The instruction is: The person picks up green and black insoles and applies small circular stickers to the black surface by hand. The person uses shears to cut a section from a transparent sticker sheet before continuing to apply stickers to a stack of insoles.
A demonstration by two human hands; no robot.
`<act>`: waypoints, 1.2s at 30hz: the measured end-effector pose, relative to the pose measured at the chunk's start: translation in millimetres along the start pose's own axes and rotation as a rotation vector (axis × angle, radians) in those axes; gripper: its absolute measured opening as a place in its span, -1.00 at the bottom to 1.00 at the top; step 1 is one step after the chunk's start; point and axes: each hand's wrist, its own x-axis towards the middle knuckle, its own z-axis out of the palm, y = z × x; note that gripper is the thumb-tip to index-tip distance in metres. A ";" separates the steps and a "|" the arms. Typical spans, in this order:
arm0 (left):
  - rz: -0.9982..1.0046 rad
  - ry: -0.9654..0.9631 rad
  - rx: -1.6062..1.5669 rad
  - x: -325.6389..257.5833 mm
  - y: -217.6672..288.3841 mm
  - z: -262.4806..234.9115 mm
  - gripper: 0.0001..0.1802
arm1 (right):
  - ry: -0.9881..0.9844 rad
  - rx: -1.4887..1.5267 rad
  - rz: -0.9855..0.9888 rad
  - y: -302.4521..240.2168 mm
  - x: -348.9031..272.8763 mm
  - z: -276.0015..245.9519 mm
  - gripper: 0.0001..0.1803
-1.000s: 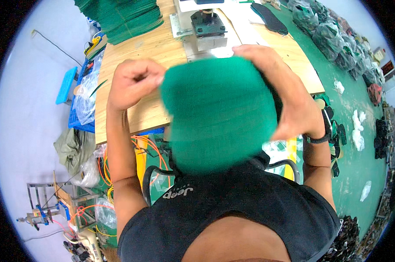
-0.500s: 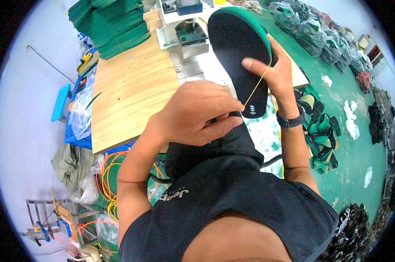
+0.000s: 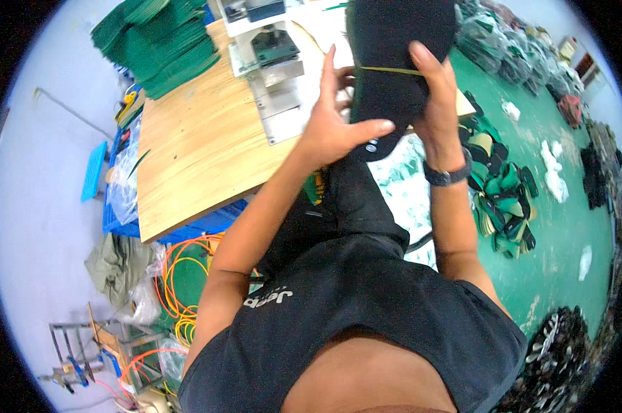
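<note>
A bundle of black-faced insoles (image 3: 397,34) is held up in front of me, above the table's right side. Its sole-shaped face is toward me, and a yellow rubber band (image 3: 387,69) runs across its middle. My left hand (image 3: 331,124) grips the left edge, thumb laid over the black face near the narrow end and fingers partly hidden at the side. On the opposite edge, my right hand (image 3: 436,96) is closed round the bundle, its thumb lying near the band. How many insoles are in the bundle is hidden.
A wooden table (image 3: 194,151) carries a tall stack of green sheets (image 3: 156,48) and a press machine (image 3: 273,48). On the green floor to the right lie a pile of loose insoles (image 3: 503,199) and several filled plastic bags (image 3: 493,51). Orange and yellow hoses (image 3: 177,275) coil at lower left.
The rubber band, earlier stretched down by my left fingers, now sits across the bundle. My left hand has moved up onto the bundle's left edge, and the bundle has shifted up and right.
</note>
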 end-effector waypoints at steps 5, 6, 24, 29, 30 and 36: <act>-0.083 -0.056 0.227 -7.3 -16.6 19.7 0.21 | -0.026 -0.310 0.066 16.9 -54.0 -49.7 -0.16; -0.062 -0.115 0.306 -5.8 -16.0 20.5 0.16 | 0.080 -0.289 0.055 17.3 -57.2 -50.5 -0.19; -0.136 0.940 0.606 159.9 101.7 -351.8 -0.19 | 0.812 -1.545 -0.545 -88.3 90.9 -284.1 -0.15; -0.450 1.041 0.591 200.3 102.7 -378.6 -0.02 | 0.380 -1.429 -0.509 -14.4 67.5 -216.9 -0.53; -0.518 1.021 0.609 206.6 96.9 -384.1 0.02 | 0.347 -1.398 -0.468 -8.6 60.5 -206.3 -0.58; -0.028 1.082 0.482 223.0 68.4 -403.3 -0.09 | 0.152 -1.132 -0.307 27.6 12.9 -176.7 -0.84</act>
